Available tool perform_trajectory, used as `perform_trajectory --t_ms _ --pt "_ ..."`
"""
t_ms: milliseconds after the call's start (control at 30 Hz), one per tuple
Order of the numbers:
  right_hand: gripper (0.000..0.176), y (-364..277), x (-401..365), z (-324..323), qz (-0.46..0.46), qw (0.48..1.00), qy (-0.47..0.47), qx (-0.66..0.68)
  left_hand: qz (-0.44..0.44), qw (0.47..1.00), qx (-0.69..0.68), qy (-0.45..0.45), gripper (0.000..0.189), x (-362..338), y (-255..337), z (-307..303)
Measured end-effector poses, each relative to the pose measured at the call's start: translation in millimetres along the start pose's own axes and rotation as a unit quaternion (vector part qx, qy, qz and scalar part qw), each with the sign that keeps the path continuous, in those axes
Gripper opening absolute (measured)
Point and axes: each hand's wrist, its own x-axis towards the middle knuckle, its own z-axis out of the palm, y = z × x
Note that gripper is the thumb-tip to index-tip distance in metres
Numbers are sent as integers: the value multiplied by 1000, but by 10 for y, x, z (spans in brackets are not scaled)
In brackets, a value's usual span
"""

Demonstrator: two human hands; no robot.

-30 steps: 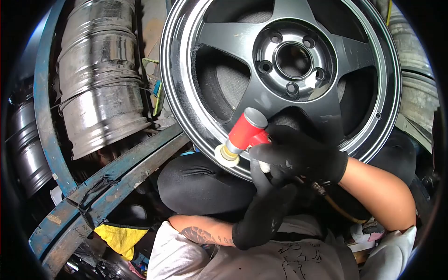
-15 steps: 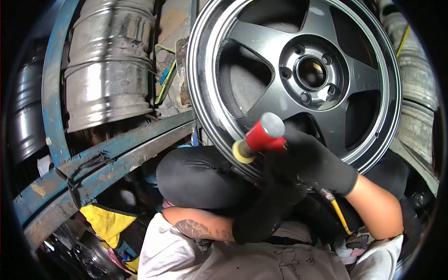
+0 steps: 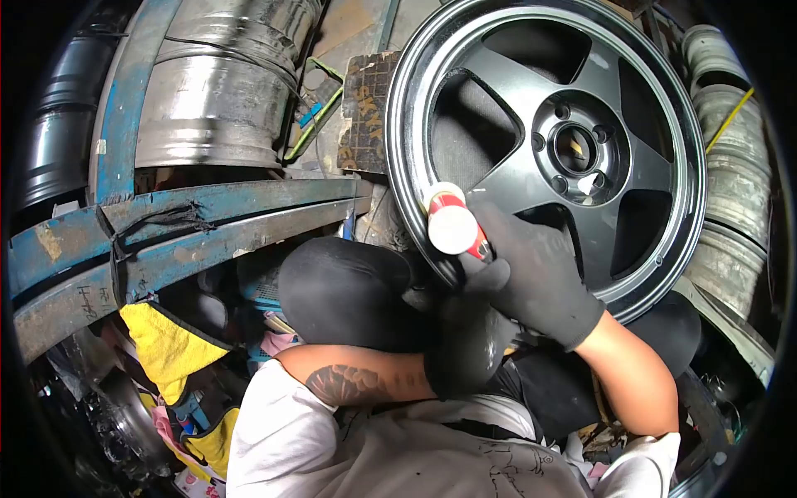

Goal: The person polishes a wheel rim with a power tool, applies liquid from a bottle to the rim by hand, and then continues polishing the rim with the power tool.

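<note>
A dark grey five-spoke wheel rim (image 3: pixel 498 187) with a bright lip stands tilted in front of me, leaning over my legs. My right hand (image 3: pixel 540 270), in a black glove, is wrapped around a red air polisher (image 3: pixel 452 224) with a silver, round-topped head. The pale yellow pad (image 3: pixel 447 193) of the polisher is at the rim's lower left lip and looks to be touching it. Close below, my left hand (image 3: pixel 471 332), also black-gloved, is closed around the lower part of the polisher. Its fingers are partly hidden and slightly blurred.
A blue metal frame (image 3: pixel 191 217) runs along the left, with silver wheel barrels (image 3: pixel 220 91) behind it. More barrels (image 3: pixel 726 199) are stacked at right. A wooden block (image 3: pixel 365 112) sits beside the rim. A yellow cloth (image 3: pixel 170 344) hangs at lower left.
The polisher and both hands have shifted slightly up along the rim's lower left lip, and the polisher's head has turned toward me. My view has also shifted, with the rim appearing further right.
</note>
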Motion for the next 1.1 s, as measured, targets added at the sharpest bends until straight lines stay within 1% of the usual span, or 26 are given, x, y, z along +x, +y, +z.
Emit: perform_trajectory --t_ms 67,167,200,267,300,333,400,433,467,533,567,600,700,767,800,833,867,933,967,1067,1100 --pt "44 -17 6 7 -7 1000 17 3 -4 1000 2 -24 57 -31 19 42" --pt "47 -18 -71 -97 1 999 -38 -23 -5 997 29 -74 49 -75 -20 146" --pt "47 3 -108 -150 14 998 -58 3 -6 995 41 -93 46 -79 -42 163" --pt "48 50 -167 -251 41 993 -95 56 -62 985 94 -132 49 -55 -66 55" --pt "47 62 -163 -261 72 987 -90 111 -91 977 122 -151 51 -54 -47 64" --pt "47 89 -152 -253 103 977 -83 167 -102 979 153 -85 49 -81 -35 93" --pt "43 153 -148 -148 150 945 -51 286 -100 987 108 -66 40 -115 9 146" --pt "43 185 -125 -91 149 919 -54 361 -100 990 86 -57 36 -122 31 161" --pt "43 194 -79 -41 138 937 -41 318 -126 987 42 -85 39 -56 80 21" --pt "43 178 -9 38 103 963 1 250 -81 989 -12 -123 42 -7 88 11" --pt "43 180 5 67 79 971 28 226 -75 991 -16 -108 44 -11 103 60" --pt "44 218 14 93 81 972 23 218 -70 993 -20 -93 47 -18 123 127" --pt "44 246 -79 22 81 984 -34 158 -63 977 19 -200 51 -47 67 203" --pt "45 203 -204 -139 50 990 -80 100 -210 964 40 -159 62 -86 35 1" --pt "45 193 -286 -231 36 991 -101 80 -287 942 -29 -170 62 -110 -37 -45" --pt "46 209 -367 -300 21 991 -120 61 -261 946 136 -138 61 -130 -119 -79" --pt "46 264 -456 -347 16 991 -123 50 -250 916 297 -102 61 -150 -201 -112" --pt "46 384 -615 -475 55 984 -157 60 -279 932 137 -187 52 -139 -238 -127" --pt "46 413 -681 -538 74 980 -175 66 -290 929 54 -225 49 -133 -259 -132" --pt "48 467 -802 -681 61 982 -152 96 -338 932 10 -131 47 -108 -361 -133" --pt "48 494 -832 -696 59 981 -149 106 -324 935 31 -137 48 -102 -368 -106"
